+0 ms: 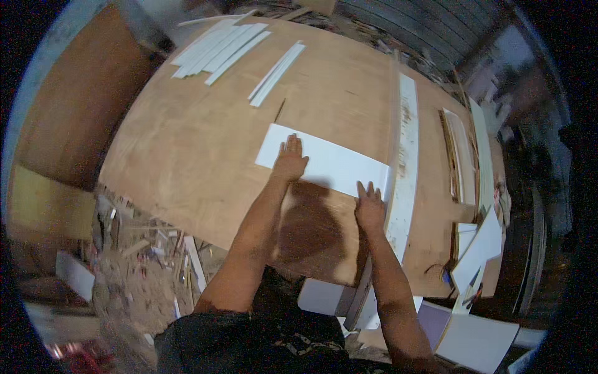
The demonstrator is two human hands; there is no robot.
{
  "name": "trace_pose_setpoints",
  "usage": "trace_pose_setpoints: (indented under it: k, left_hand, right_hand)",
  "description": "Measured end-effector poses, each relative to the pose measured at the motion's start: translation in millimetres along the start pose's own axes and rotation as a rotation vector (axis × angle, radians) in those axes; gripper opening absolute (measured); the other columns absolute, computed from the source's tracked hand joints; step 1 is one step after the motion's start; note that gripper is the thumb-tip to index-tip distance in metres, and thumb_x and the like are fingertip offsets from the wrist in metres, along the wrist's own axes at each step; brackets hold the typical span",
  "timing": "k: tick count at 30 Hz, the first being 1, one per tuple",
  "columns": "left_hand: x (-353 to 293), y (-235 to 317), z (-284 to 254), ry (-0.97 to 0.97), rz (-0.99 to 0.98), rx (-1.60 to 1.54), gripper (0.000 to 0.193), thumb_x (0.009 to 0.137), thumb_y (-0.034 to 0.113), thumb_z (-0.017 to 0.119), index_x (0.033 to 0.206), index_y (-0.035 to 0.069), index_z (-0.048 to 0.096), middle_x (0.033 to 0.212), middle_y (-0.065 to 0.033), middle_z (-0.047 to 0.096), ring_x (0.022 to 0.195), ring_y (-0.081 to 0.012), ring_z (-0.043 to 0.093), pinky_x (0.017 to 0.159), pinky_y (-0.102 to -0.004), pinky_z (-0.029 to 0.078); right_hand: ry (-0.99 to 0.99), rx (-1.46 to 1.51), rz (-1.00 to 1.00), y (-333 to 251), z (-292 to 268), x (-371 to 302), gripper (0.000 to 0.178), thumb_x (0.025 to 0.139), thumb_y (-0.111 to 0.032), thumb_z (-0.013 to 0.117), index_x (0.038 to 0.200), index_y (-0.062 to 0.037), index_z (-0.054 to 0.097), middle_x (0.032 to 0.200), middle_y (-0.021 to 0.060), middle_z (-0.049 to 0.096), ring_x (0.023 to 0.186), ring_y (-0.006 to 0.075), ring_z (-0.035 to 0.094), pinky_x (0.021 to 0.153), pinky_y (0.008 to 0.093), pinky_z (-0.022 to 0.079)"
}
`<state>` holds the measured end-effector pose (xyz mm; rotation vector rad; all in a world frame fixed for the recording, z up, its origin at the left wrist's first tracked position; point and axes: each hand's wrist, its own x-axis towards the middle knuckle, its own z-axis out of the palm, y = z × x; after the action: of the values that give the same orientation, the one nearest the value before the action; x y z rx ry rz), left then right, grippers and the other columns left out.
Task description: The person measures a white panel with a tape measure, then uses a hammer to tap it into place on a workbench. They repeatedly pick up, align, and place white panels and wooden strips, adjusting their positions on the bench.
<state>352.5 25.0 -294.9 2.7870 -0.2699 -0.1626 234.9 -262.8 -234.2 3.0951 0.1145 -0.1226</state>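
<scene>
A white rectangular board [336, 159] lies flat on the brown plywood tabletop [180, 149]. My left hand [291, 161] rests palm down on its left part, fingers stretched out. At the board's near right corner, my right hand [370, 209] touches the edge with its fingers apart. The board's right end meets a long straight bar [403, 143] with a pale, brown-stained face. Just beyond the board's far left corner is a thin dark upright sliver [280, 110], too small to make out.
Several white strips [218, 53] lie at the far left, with a few narrow strips [277, 73] closer in. White offcuts [476, 255] and long pieces [460, 156] sit along the right side. Wood scraps [162, 249] litter the floor at the left. White panels [476, 340] stand low at the near right.
</scene>
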Motion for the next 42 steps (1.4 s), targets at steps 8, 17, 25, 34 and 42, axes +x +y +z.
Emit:
trace_pose_setpoints:
  k: [8,17,25,34,42]
  left_hand:
    - [17,21,-8,0.044,0.017,0.109,0.077,0.106,0.043,0.04,0.157,-0.009,0.02,0.168,-0.0267,0.012,0.156,-0.0427,0.009,0.125,-0.0579,0.01]
    - [66,71,30,0.296,0.374,0.089,0.061,0.097,0.037,0.063,0.14,-0.006,0.053,0.136,-0.0318,0.055,0.125,-0.0461,0.052,0.109,-0.0563,0.038]
    - [-49,69,0,0.29,0.534,0.154,0.073,0.1,0.056,0.054,0.137,-0.007,0.056,0.128,-0.035,0.058,0.115,-0.0508,0.058,0.098,-0.0561,0.048]
    - [-181,59,-16,0.142,0.585,0.078,0.067,0.104,0.051,0.046,0.14,-0.004,0.054,0.136,-0.0322,0.055,0.124,-0.0485,0.055,0.106,-0.0566,0.044]
    - [-207,9,-17,-0.07,0.447,0.202,0.073,0.104,0.05,0.044,0.152,-0.005,0.039,0.152,-0.0363,0.039,0.143,-0.0482,0.037,0.118,-0.0541,0.034]
  right_hand:
    - [0.009,0.09,0.067,10,4,-1,0.058,0.105,-0.04,0.046,0.16,-0.0281,0.032,0.165,0.0169,0.03,0.149,0.0431,0.033,0.117,0.0574,0.034]
    - [0.495,1.11,-0.161,17,41,-164,0.041,0.098,-0.013,0.056,0.137,-0.0025,0.058,0.137,0.0173,0.06,0.128,0.0306,0.056,0.111,0.0418,0.044]
    - [0.222,0.867,0.868,-5,-6,-566,0.032,0.094,-0.017,0.059,0.122,-0.0021,0.062,0.114,0.0181,0.065,0.106,0.0399,0.065,0.093,0.0474,0.054]
    - [-0.234,0.798,2.094,-233,122,-824,0.031,0.101,-0.023,0.052,0.111,0.0006,0.068,0.098,0.0233,0.073,0.091,0.0407,0.07,0.081,0.0483,0.055]
    - [-0.535,1.4,1.518,-370,219,-793,0.033,0.099,-0.029,0.053,0.114,-0.0034,0.068,0.102,0.0227,0.073,0.095,0.0405,0.069,0.085,0.0505,0.055]
